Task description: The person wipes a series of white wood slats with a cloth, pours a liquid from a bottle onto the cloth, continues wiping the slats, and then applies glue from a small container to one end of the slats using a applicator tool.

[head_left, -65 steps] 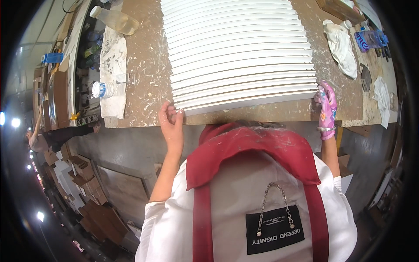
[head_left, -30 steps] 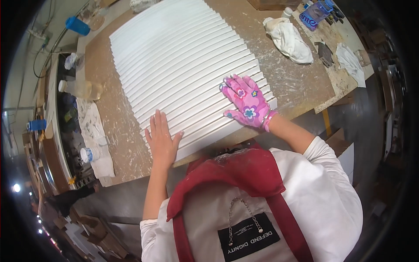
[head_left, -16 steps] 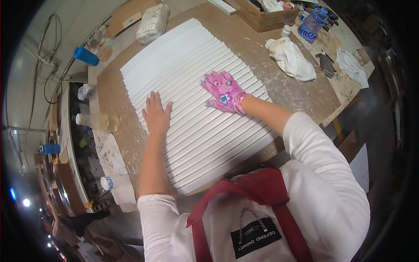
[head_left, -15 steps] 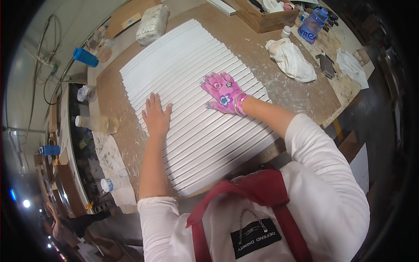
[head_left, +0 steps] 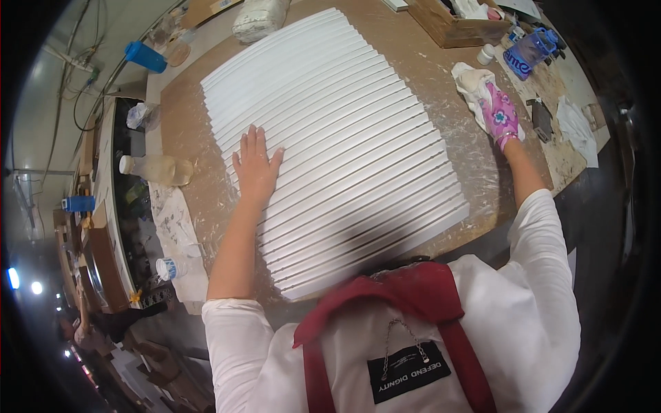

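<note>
Many long white slats (head_left: 344, 138) lie side by side across the worktable, with narrow dark gaps between several of them. My bare left hand (head_left: 257, 168) rests flat on the left part of the slats, its fingers spread. To the right of the slats, my right hand (head_left: 500, 117), in a pink flowered glove, grips a crumpled white cloth (head_left: 472, 81). Its fingertips are partly lost in the folds.
A brown board (head_left: 182, 113) covers the table. At the left stand a bottle of yellowish liquid (head_left: 162, 169) and a blue-lidded cup (head_left: 145, 57). A wrapped white bundle (head_left: 260, 19), wooden box (head_left: 447, 27), blue jug (head_left: 529, 54) and dark block (head_left: 541, 120) lie farther off.
My right hand has left the slats, moved right and taken hold of the white cloth. My left hand stays on the slats. The whole view has shifted slightly.
</note>
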A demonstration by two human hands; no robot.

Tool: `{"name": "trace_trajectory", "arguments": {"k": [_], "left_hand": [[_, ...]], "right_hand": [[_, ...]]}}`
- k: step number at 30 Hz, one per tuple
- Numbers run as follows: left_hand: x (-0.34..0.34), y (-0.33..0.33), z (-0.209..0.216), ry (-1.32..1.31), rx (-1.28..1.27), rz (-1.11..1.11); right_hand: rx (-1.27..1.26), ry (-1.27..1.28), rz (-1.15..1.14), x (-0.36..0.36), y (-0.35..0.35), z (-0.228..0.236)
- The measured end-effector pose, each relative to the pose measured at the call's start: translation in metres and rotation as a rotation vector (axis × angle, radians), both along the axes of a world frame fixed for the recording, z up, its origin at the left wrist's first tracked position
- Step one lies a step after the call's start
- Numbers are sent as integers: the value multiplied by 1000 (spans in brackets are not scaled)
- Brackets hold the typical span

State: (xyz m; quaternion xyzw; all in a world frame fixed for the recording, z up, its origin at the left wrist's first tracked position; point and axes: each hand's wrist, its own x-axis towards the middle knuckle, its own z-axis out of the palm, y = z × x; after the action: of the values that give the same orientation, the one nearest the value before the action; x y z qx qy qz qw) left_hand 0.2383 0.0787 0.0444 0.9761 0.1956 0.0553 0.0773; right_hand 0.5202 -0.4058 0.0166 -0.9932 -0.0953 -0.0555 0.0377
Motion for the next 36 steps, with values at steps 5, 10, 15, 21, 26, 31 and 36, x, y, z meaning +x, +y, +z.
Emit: {"name": "trace_trajectory", "arguments": {"k": [5,10,15,21,26,31,36], "left_hand": [[-39,-69,37,-50,-155,-304],[-117,-146,39,310,-190,-464],[-115,-152,30,421,-214,-454],[-117,-153,24,209,-192,-515],[-121,-150,26,222,-153,-489],[-122,-148,27,293,-133,-512],[-124,-150,29,217,-155,-522]], "right_hand": [[362,-170,344,11,-6,48],[340,-266,1006,-125,194,103],[439,283,1074,-191,233,35],[496,327,264,-10,33,64],[162,-363,762,-100,83,103],[426,171,977,-186,117,27],[623,368,123,-43,-56,56]]}}
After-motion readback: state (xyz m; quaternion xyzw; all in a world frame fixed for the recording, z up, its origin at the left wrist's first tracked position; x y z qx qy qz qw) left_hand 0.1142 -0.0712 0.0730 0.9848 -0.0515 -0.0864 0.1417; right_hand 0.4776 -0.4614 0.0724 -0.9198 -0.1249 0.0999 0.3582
